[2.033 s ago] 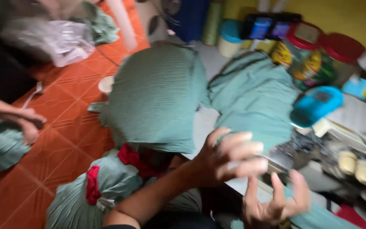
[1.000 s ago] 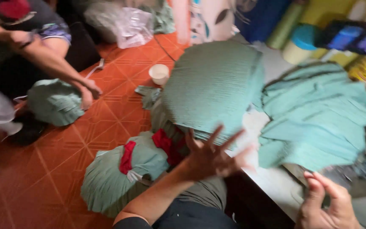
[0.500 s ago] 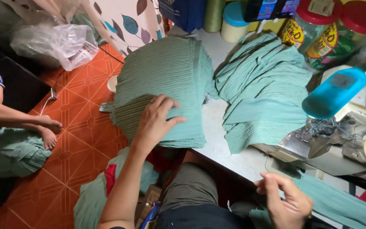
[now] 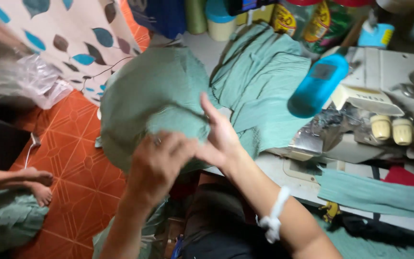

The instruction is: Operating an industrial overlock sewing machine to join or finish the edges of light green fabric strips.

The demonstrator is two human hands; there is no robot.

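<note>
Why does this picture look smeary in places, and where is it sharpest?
Head view: motion blur softens the left hand and the green cloth stack; the right hand is crisper. The orange floor tiles look fairly sharp, the top right corner is blurred, and the light is warm and dim.

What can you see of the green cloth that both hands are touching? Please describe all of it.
The green cloth is a pale sea-green, finely ribbed or crinkled fabric, bunched into a rounded heap. It lies at the left edge of the white table and hangs over towards the orange tiled floor. The left hand and the right hand both press on its near edge. More cloth of the same colour lies beside it.
</note>
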